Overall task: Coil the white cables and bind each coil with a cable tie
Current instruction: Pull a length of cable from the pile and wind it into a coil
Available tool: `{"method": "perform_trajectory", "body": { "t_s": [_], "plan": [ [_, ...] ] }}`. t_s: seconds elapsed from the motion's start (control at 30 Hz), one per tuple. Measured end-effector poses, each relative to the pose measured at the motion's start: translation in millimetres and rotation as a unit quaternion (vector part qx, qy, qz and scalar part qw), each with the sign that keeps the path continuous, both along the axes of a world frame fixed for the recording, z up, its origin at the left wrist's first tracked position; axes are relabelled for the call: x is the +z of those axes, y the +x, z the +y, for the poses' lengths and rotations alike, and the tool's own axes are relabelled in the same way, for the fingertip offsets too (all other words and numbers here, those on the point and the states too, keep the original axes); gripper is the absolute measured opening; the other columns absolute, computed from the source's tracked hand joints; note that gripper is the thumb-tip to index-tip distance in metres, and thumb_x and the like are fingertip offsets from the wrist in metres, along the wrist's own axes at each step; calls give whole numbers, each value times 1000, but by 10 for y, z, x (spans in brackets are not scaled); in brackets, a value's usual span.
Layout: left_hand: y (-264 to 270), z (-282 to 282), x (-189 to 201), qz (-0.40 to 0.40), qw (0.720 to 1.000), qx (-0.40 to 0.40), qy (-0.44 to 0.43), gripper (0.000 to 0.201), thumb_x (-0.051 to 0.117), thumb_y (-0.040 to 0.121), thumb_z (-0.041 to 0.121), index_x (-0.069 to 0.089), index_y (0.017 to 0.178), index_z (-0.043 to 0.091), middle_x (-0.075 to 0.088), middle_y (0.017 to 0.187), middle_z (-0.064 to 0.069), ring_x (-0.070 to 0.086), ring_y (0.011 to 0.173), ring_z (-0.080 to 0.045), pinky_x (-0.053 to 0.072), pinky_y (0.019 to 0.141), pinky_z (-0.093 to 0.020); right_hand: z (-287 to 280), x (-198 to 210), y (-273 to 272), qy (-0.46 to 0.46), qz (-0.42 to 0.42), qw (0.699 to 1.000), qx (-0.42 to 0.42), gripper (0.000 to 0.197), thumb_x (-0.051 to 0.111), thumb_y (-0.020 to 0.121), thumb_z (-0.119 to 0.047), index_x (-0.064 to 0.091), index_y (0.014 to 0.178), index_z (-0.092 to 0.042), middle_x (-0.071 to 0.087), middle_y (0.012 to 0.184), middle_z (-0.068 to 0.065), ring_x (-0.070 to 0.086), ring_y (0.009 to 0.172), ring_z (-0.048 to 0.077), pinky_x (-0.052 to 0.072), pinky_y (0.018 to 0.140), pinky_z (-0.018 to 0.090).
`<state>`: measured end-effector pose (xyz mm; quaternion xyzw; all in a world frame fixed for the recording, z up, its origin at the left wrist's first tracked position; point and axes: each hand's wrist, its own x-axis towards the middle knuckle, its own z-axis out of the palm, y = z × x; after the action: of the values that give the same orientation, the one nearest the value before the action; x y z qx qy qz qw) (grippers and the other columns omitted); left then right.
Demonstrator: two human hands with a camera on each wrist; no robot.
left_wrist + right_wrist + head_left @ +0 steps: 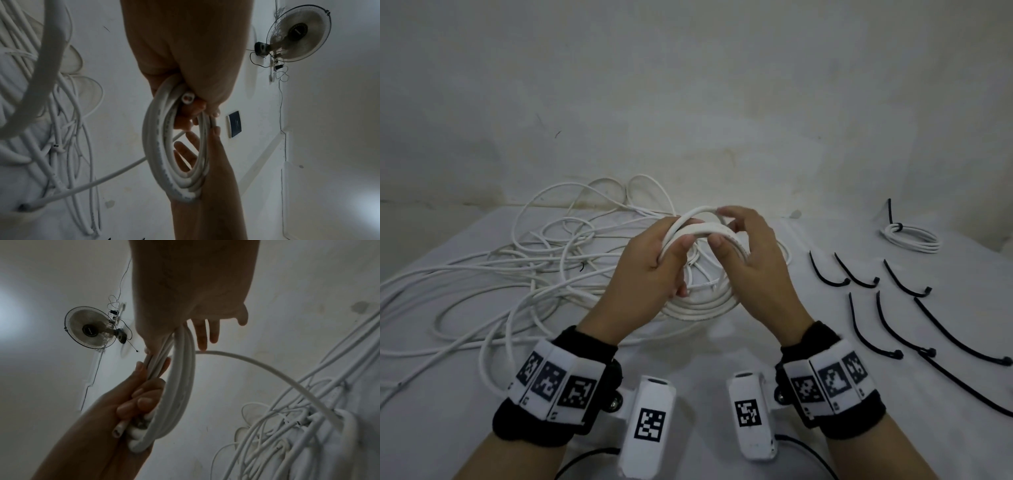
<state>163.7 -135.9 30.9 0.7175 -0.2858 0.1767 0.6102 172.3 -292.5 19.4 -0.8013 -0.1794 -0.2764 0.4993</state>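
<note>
Above the table's middle I hold a small coil of white cable (710,229) between both hands. My left hand (671,267) grips its left side with fingers curled round the turns; the cut cable end (187,98) pokes out by those fingers. My right hand (741,238) pinches the right side, thumb under and fingers over the top loop. In the right wrist view one strand (267,369) runs from the coil (180,386) down to the loose tangle of white cable (534,267). Several black cable ties (896,354) lie at the right.
A finished coil (914,241) bound with a black tie sits at the far right of the white-covered table (722,353). Loose cable loops spread over the left half up to the wall. A wall fan (298,35) hangs high up.
</note>
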Motion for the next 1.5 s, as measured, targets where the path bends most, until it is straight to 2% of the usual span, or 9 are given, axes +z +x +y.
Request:
{"method": "perform_trajectory", "body": {
  "t_s": [0.17,0.23,0.33,0.53,0.7,0.9,1.17,1.27,1.5],
  "plan": [
    [-16,53,-21,-2,1000,-20,-9,28,45,95,27,61,113,12,51,51,10,44,37,-6,45,44,-27,-18,24,-40,-26,25,999,36,58,43,77,-67,35,131,-48,29,131,-6,34,125,3,25,91,-6],
    [-25,70,-27,-3,1000,-27,-6,29,46,94,28,61,113,13,49,50,9,44,37,-7,44,45,-28,-36,24,-39,-31,25,997,68,56,44,79,-63,43,129,-38,36,136,-6,37,125,-5,29,93,-1],
    [-26,67,-36,2,1000,-20,-13,30,46,93,28,61,114,13,50,51,12,44,38,-6,45,46,-28,-18,26,-42,11,-26,998,48,44,55,81,-52,52,112,-21,60,106,-2,56,98,2,43,83,12],
    [-5,7,-77,-7,997,41,-70,20,44,98,23,60,108,18,47,51,12,45,40,-5,46,48,-28,10,32,-72,-21,-181,981,-68,26,64,88,-28,64,105,-8,62,91,6,60,76,11,52,62,23],
    [4,-12,-77,28,986,23,-164,31,40,97,28,56,113,7,42,56,10,39,46,-7,44,51,-24,116,75,-154,67,-68,995,20,32,59,94,-21,57,126,-19,68,93,2,71,68,12,57,66,28],
    [75,102,-75,159,974,-75,-142,26,47,85,28,60,98,9,56,62,-1,54,55,-16,46,56,-28,21,93,-134,70,-47,995,48,25,53,97,-12,61,121,-13,64,71,4,63,50,14,47,59,16],
    [3,67,-57,89,995,7,-53,23,48,96,25,63,101,9,39,49,-2,35,40,-12,35,39,-22,87,11,-112,7,-30,995,90,23,54,96,-16,64,117,-18,64,71,0,62,47,13,45,60,15],
    [9,48,-68,78,994,34,-65,20,47,97,23,63,96,12,40,45,1,35,37,-10,34,38,-22,57,41,-119,12,-15,994,109,24,45,100,-23,62,117,-22,68,78,1,66,56,15,53,61,28],
    [36,131,-14,100,978,49,-178,25,42,100,20,50,77,19,34,44,11,29,38,-5,30,37,-17,-157,71,-85,-105,58,989,83,34,38,103,-26,49,71,-18,54,64,-13,47,55,9,39,56,23]
  ]
}}
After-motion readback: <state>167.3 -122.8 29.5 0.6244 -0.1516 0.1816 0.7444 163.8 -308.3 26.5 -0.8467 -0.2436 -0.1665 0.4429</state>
